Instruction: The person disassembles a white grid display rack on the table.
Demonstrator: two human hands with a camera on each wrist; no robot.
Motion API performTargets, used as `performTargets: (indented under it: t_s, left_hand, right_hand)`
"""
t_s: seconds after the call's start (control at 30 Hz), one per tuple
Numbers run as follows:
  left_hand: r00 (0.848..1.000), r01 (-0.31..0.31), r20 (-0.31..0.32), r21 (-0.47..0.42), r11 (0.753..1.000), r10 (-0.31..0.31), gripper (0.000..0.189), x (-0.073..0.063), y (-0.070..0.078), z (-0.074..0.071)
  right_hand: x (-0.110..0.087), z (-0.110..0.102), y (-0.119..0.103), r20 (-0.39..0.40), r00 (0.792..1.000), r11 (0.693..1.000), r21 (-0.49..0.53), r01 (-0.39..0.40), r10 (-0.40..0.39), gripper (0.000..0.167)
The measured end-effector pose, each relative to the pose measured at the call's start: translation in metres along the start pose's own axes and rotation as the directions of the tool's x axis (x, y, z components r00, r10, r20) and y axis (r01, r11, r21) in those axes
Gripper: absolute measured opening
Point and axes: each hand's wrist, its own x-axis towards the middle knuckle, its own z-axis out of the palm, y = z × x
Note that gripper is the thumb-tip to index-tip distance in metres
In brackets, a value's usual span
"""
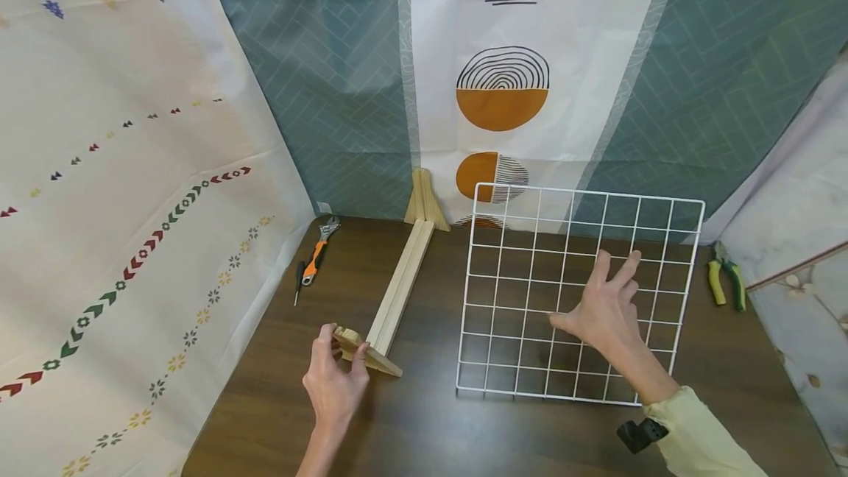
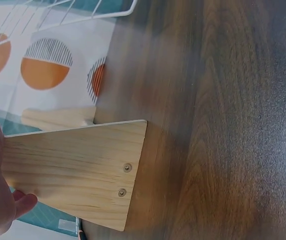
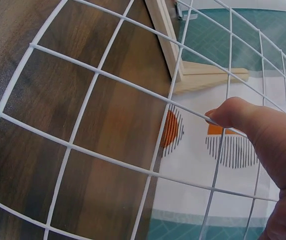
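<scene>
My left hand [image 1: 334,377] grips the near end board [image 2: 78,170] of a wooden stand between fingers and thumb. Two screw heads show on that board's outer face. From it a pale wooden bar [image 1: 403,282] runs back to a flared far end piece [image 1: 425,205]. On the right, my right hand [image 1: 606,308] holds a white wire grid panel [image 1: 467,278], which is tilted up over the table. Its thumb [image 3: 233,112] lies against a wire in the right wrist view, where the other fingers are hidden.
On the table's left lie an orange-handled adjustable wrench [image 1: 318,255] and a small dark screwdriver [image 1: 299,282]. Pliers [image 1: 725,278] with green-yellow handles lie at the right. Patterned cloth [image 1: 331,94] hangs behind the brown wooden tabletop [image 1: 424,418].
</scene>
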Motion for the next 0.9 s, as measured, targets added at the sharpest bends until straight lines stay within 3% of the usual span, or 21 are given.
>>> performTargets:
  t_s: [0.27, 0.9]
  left_hand:
    - [0.999, -0.024, -0.023, 0.013, 1.0, 0.025, 0.063, -0.001, 0.006, 0.005]
    - [0.999, 0.013, -0.051, 0.055, 0.998, -0.01, 0.06, -0.008, 0.022, 0.016]
  right_hand:
    - [0.004, 0.001, -0.001, 0.033, 0.999, 1.0, -0.019, -0.019, 0.019, 0.14]
    - [0.016, 0.011, -0.005, 0.108, 0.992, 0.995, -0.081, -0.055, 0.064, 0.143]
